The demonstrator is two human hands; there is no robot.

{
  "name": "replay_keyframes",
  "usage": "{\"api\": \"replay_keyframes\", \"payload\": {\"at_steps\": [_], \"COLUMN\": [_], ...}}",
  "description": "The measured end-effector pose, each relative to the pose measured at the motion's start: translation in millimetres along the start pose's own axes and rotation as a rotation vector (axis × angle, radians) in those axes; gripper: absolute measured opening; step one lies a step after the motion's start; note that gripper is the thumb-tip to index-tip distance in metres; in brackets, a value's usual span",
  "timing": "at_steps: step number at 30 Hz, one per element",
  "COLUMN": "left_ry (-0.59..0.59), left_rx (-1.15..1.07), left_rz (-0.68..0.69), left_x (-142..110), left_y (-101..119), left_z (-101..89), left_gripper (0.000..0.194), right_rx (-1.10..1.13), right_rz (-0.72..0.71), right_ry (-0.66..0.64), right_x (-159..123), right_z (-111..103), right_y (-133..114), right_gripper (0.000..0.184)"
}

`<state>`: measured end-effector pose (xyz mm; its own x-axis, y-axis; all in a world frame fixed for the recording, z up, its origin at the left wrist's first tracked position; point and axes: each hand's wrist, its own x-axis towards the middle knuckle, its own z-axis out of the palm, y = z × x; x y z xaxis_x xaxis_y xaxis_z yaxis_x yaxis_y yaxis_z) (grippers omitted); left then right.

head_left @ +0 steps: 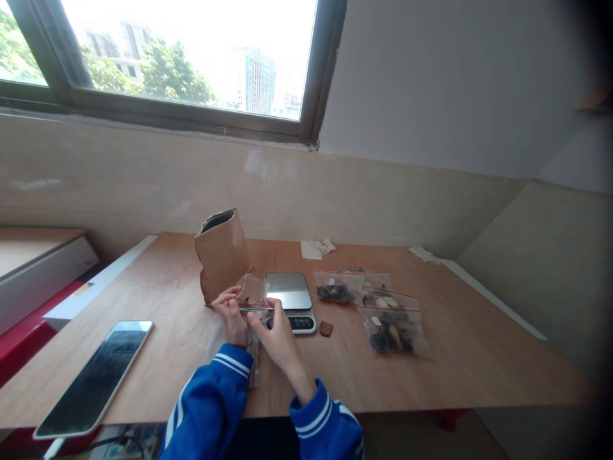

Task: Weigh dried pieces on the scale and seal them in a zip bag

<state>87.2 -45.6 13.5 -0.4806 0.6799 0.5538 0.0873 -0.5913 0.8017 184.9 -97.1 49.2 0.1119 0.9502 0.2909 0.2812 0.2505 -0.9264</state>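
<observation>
Nearest us, our blue striped sleeves (pixel 211 399) run in from the bottom edge, cut off by the frame, with both forearms angled inward. Our left hand (pixel 231 314) and right hand (pixel 275 335) meet just in front of the kitchen scale (pixel 290 294), fingers curled and pinching together on the red-lined top of a clear zip bag (pixel 253 358), which hangs down between them. Our fingers hide much of that top edge, so we cannot make out how it is closed. A tan scrap (pixel 251 289) sits at our fingertips, and we cannot tell whether it lies inside the bag.

To the left lies a dark-screened tablet (pixel 93 377). Just behind our hands stands a tilted kraft paper bag (pixel 221 255), open at the top. Right of the scale are a small brown lump (pixel 326 328) and three filled zip bags (pixel 390 329) of dark pieces, overlapping. Farther back on the plywood table (pixel 407 377) lies crumpled white paper (pixel 316 249), beneath a window (pixel 191 57).
</observation>
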Motion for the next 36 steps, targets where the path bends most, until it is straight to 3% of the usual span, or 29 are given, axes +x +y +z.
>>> {"api": "replay_keyframes", "payload": {"at_steps": [3,6,13,18,20,28,31,36], "left_ry": [-0.07,-0.095,-0.086,-0.44,-0.525,-0.465,-0.516,-0.637], "left_rx": [-0.031,0.015,0.24,0.145,0.118,-0.039,-0.073,-0.028], "left_rz": [0.072,0.099,-0.078,-0.21,-0.232,-0.425,-0.442,-0.316], "left_x": [-2.1,-1.8,5.0,2.5,-0.1,-1.6,-2.4,-2.9], "left_y": [4.0,7.7,7.0,12.6,14.7,10.9,10.3,17.9], "left_z": [-1.9,-3.9,-6.5,-4.7,-3.8,-3.9,-5.0,-7.6], "left_gripper": [0.027,0.034,0.037,0.03,0.028,0.026,0.025,0.029], "right_rx": [0.045,0.103,0.327,0.413,0.412,0.301,0.273,0.224], "right_rz": [-0.06,-0.08,0.016,0.101,0.089,0.106,0.09,0.101], "right_ry": [0.039,0.062,0.082,0.141,0.179,0.501,0.517,0.455], "right_x": [3.1,5.7,6.6,3.7,3.4,6.5,5.9,3.2], "right_z": [-6.0,-21.1,-54.7,-61.0,-59.8,-64.2,-68.6,-71.8], "right_y": [-5.2,-5.3,9.9,24.7,30.5,51.0,52.9,49.2], "right_gripper": [0.024,0.028,0.034,0.038,0.037,0.045,0.045,0.049]}}
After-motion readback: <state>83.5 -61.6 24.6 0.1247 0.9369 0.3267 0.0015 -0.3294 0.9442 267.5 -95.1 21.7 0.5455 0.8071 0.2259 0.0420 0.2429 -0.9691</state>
